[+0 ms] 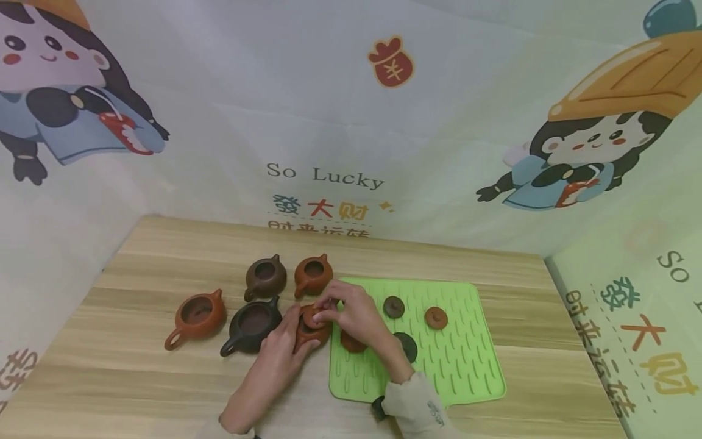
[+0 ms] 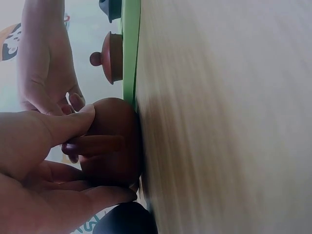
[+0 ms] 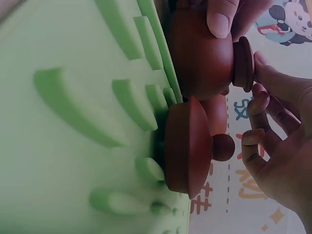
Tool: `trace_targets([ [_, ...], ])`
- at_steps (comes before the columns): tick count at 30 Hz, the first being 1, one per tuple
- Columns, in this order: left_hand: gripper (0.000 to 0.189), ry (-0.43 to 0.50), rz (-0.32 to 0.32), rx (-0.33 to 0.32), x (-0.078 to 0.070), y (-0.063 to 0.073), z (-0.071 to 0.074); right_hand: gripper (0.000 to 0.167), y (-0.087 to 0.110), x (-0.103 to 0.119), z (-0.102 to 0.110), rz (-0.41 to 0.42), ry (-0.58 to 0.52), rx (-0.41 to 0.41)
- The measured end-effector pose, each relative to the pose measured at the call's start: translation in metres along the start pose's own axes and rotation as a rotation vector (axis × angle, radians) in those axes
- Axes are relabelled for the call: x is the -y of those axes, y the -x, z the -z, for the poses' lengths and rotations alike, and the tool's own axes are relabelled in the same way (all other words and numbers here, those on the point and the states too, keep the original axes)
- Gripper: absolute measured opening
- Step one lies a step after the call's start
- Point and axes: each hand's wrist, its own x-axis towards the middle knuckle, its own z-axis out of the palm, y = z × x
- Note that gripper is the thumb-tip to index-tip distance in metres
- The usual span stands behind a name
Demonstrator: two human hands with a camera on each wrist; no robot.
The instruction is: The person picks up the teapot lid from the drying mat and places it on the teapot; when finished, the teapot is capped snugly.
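Observation:
A small reddish-brown clay teapot (image 3: 200, 58) stands on the table beside the green mat. My left hand (image 1: 278, 353) grips its body, thumb on one side and fingers on the other, near the handle (image 2: 97, 145). The right hand (image 1: 355, 312) pinches a matching lid (image 3: 243, 64) between thumb and fingers at the teapot's mouth. In the head view the lid lies over the far part of the opening, and the dark near part shows. Just below the right hand, a red-brown lid (image 3: 195, 146) rests knob up on the mat.
Left of the hands stand lidless teapots: a black one (image 1: 255, 326), an orange one (image 1: 200, 317), a dark brown one (image 1: 265, 277) and another orange one (image 1: 314, 274). The ridged green mat (image 1: 455, 366) bears a brown lid (image 1: 393, 307), an orange lid (image 1: 436, 317) and a black lid (image 1: 407, 347).

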Motion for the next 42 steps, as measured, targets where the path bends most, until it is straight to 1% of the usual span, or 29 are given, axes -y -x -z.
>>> trace_targets([
  [8,0.076,0.004,-0.004,0.001,0.001,-0.001,-0.003,0.015,-0.003,0.003,-0.005,-0.007,0.078,-0.018],
  [14,0.074,0.012,-0.033,-0.033,0.001,-0.003,-0.006,0.016,-0.001,0.005,-0.006,-0.033,0.110,-0.019],
  [18,0.074,0.022,-0.038,-0.018,-0.002,-0.004,-0.006,0.015,0.001,0.006,-0.005,-0.032,0.132,-0.036],
  [23,0.074,0.014,-0.004,-0.005,-0.005,-0.001,0.000,0.014,0.001,0.008,-0.007,-0.015,0.158,-0.022],
  [27,0.073,0.020,0.005,0.018,-0.005,-0.003,-0.001,0.013,0.002,0.007,-0.009,-0.018,0.177,-0.020],
  [32,0.071,0.023,0.006,0.026,-0.004,-0.002,0.000,0.013,0.003,0.008,-0.013,-0.013,0.203,-0.020],
  [36,0.070,0.025,-0.005,0.019,-0.007,-0.002,0.004,0.013,0.004,0.006,-0.014,-0.018,0.190,-0.030],
  [42,0.065,0.019,-0.050,-0.004,-0.008,-0.001,0.005,0.017,0.006,0.003,-0.019,-0.071,0.084,-0.051],
])
